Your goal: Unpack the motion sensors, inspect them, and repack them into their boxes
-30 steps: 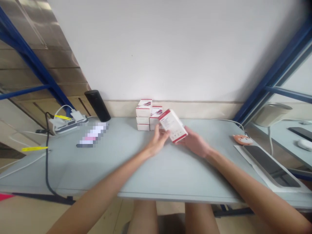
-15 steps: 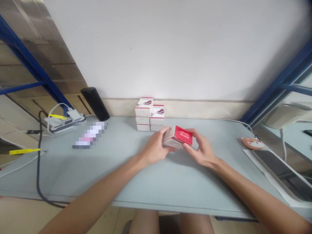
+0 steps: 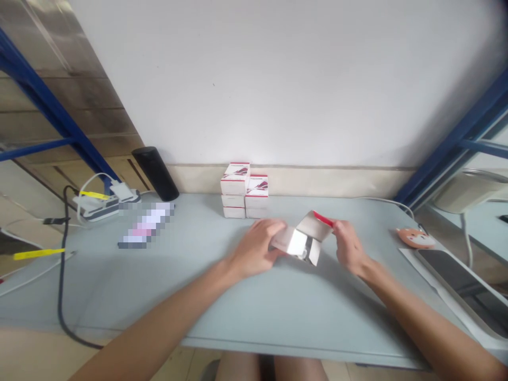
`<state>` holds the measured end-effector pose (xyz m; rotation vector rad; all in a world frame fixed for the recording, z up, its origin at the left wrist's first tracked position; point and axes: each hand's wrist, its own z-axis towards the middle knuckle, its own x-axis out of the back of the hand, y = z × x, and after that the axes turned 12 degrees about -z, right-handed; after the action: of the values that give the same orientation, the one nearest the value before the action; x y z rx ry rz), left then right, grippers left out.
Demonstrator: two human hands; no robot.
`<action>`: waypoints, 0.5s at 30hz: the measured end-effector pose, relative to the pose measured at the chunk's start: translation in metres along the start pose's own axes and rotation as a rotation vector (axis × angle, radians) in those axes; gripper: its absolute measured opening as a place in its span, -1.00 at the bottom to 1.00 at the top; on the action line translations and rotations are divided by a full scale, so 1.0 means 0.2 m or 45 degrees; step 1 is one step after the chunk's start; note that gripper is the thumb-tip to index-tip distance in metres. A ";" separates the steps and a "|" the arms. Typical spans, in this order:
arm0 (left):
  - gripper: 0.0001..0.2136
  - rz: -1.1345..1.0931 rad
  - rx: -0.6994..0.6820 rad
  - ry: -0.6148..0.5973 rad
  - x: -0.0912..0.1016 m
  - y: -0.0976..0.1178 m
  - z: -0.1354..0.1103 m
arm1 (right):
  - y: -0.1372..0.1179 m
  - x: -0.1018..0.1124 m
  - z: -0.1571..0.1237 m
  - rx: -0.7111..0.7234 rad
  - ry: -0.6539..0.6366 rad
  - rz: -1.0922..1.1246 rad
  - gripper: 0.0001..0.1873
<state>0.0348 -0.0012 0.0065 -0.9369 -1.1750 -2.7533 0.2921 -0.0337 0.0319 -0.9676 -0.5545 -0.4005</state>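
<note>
One camera, worn on the person's head, looks forward and down at the surface (image 3: 178, 283) from close above its near edge: forearms (image 3: 159, 323) enter from the lower corners, left hand (image 3: 254, 248) and right hand (image 3: 350, 250) flank mid-frame, legs (image 3: 238, 368) show bottom centre, wall (image 3: 278, 90) above.

- I sit at a pale blue-grey desk (image 3: 166, 296) spreading from nine to three o'clock, its near edge towards six.
- At twelve o'clock I face a plain white wall (image 3: 278, 90), a beige strip (image 3: 341, 181) along its foot.
- At ten o'clock I see a blue frame (image 3: 59, 117) before brownish, shiny panelling (image 3: 107, 121).
- At two o'clock stands another blue frame (image 3: 448, 144).
- At six o'clock I see beige floor (image 3: 184, 365).
- My light is soft, glaring on the panelling near ten.
</note>
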 end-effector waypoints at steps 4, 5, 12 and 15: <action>-0.46 0.114 -0.409 0.024 0.02 -0.04 -0.01 | -0.01 -0.05 0.00 -0.126 0.065 0.095 -0.35; -0.49 0.167 -0.456 0.037 0.02 -0.04 -0.02 | -0.02 -0.06 0.00 -0.163 0.055 0.118 -0.37; -0.58 0.236 -0.399 -0.416 0.02 0.10 -0.01 | -0.13 -0.08 0.03 -0.271 -0.292 0.351 -0.53; -0.63 0.311 -0.467 -0.417 0.03 0.11 0.01 | -0.12 -0.11 0.03 -0.327 -0.231 0.397 -0.60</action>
<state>0.0364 -0.0153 0.0243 -1.4983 -0.5237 -2.7257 0.2607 -0.0382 0.0373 -1.3250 -0.5126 -0.1048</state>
